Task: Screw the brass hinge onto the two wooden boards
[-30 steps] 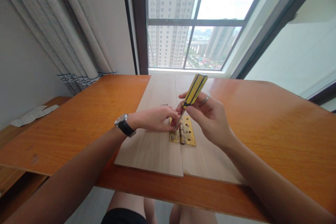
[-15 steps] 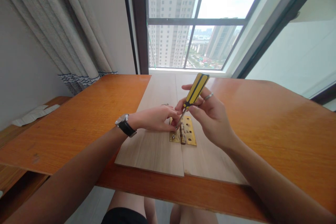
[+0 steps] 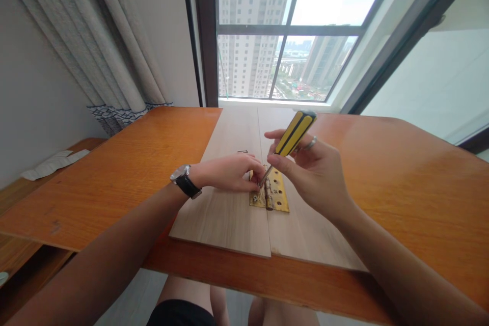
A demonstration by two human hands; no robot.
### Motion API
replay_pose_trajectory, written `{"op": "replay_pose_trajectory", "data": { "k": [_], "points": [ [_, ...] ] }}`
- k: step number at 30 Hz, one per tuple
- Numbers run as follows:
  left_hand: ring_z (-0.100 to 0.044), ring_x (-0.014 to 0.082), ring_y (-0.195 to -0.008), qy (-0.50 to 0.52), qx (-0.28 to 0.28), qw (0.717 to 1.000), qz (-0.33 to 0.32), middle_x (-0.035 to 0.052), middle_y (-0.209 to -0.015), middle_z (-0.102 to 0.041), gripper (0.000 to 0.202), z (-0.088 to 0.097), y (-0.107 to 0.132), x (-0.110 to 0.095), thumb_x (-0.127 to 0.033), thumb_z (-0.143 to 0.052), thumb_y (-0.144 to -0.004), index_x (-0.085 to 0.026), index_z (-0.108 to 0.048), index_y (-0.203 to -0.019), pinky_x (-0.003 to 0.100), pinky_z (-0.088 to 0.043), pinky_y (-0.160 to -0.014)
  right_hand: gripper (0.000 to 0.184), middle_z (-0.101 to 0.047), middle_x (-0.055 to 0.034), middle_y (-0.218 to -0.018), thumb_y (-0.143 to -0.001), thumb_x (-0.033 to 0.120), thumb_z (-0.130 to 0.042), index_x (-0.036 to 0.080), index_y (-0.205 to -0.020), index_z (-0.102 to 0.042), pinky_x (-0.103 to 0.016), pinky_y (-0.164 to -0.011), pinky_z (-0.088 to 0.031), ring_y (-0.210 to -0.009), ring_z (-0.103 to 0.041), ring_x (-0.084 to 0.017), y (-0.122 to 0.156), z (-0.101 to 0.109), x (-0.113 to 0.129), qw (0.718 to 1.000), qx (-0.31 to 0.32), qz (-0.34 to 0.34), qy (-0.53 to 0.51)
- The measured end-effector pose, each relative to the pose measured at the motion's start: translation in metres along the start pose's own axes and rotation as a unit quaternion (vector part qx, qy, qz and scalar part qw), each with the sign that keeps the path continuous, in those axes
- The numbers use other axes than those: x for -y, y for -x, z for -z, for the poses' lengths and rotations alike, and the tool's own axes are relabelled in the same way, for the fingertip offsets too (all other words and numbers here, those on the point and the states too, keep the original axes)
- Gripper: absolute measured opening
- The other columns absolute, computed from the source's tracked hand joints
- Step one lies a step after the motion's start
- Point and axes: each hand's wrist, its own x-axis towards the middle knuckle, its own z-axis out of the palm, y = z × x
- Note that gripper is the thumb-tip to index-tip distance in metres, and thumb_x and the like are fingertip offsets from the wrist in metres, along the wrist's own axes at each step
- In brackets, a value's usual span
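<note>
A brass hinge [image 3: 280, 196] lies unfolded across the seam between two pale wooden boards [image 3: 225, 221]. Its right leaf shows bare holes, and a screw head [image 3: 255, 198] sits at the near end of its left leaf. My right hand [image 3: 319, 168] grips a yellow-and-black screwdriver [image 3: 294, 134] by the lower handle, tilted with its tip down on the left leaf. Beside that tip, my left hand [image 3: 239, 173] has its fingers pinched on a small screw, mostly hidden by the fingertips, and covers the leaf's far part.
Small dark metal pieces, perhaps screws, [image 3: 243, 152] lie on the left board behind my left hand. The boards rest on an orange-brown wooden table [image 3: 401, 178]. A window [image 3: 286, 30] stands beyond it, a grey curtain [image 3: 126, 51] hangs at the left, and white strips [image 3: 55, 164] lie below it.
The screwdriver handle has tipped further to the right and toward me, my right hand turning with it. My left hand keeps its pinch at the tip. The whole view has shifted slightly.
</note>
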Motion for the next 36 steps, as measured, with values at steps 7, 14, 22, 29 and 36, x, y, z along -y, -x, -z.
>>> {"op": "replay_pose_trajectory", "data": {
  "k": [7, 14, 22, 29, 36],
  "points": [
    [-0.059, 0.0162, -0.085, 0.005, -0.002, 1.000, -0.018, 0.0002, -0.079, -0.065, 0.009, -0.001, 0.000, 0.004, -0.014, -0.069, -0.086, -0.016, -0.064, -0.078, 0.028, -0.047, -0.086, 0.049, -0.075, 0.0020, -0.083, -0.083, 0.014, -0.073, 0.028, -0.129, -0.063, -0.040, -0.086, -0.057, -0.085, -0.073, -0.019, -0.003, -0.002, 0.003, 0.997, -0.021, -0.032, -0.074],
    [-0.059, 0.0159, -0.084, 0.015, 0.009, 0.999, -0.047, 0.0010, -0.082, -0.067, 0.007, 0.002, 0.000, 0.006, -0.012, -0.066, -0.087, -0.017, -0.068, -0.082, 0.029, -0.047, -0.086, 0.035, -0.077, -0.0001, -0.094, -0.093, 0.012, -0.059, 0.028, -0.123, -0.064, -0.037, -0.085, -0.059, -0.087, -0.071, -0.017, -0.002, 0.000, 0.007, 0.995, 0.006, -0.027, -0.098],
    [-0.060, 0.0158, -0.084, 0.027, 0.005, 0.999, -0.033, 0.0008, -0.080, -0.066, 0.011, 0.001, 0.000, 0.006, -0.016, -0.067, -0.089, -0.017, -0.067, -0.078, 0.027, -0.048, -0.084, 0.033, -0.072, -0.0016, -0.105, -0.093, 0.018, -0.061, 0.028, -0.124, -0.063, -0.037, -0.085, -0.055, -0.091, -0.067, -0.018, -0.002, -0.001, 0.004, 0.999, 0.004, -0.016, -0.051],
    [-0.060, 0.0154, -0.085, 0.035, 0.003, 0.999, -0.025, 0.0009, -0.081, -0.066, 0.010, 0.002, 0.000, 0.005, -0.016, -0.068, -0.089, -0.017, -0.068, -0.079, 0.026, -0.047, -0.085, 0.040, -0.068, 0.0004, -0.095, -0.083, 0.017, -0.074, 0.029, -0.121, -0.068, -0.036, -0.079, -0.051, -0.085, -0.062, -0.018, -0.003, 0.001, -0.002, 0.998, -0.040, 0.007, 0.037],
    [-0.058, 0.0145, -0.081, 0.049, 0.006, 0.998, -0.031, -0.0007, -0.078, -0.064, 0.013, 0.001, -0.002, 0.011, -0.019, -0.073, -0.088, -0.017, -0.067, -0.077, 0.025, -0.046, -0.081, 0.048, -0.074, -0.0035, -0.106, -0.094, 0.023, -0.064, 0.033, -0.140, -0.055, -0.047, -0.092, -0.059, -0.096, -0.072, -0.023, 0.000, -0.003, 0.003, 0.999, -0.012, 0.017, -0.034]
  ]
}}
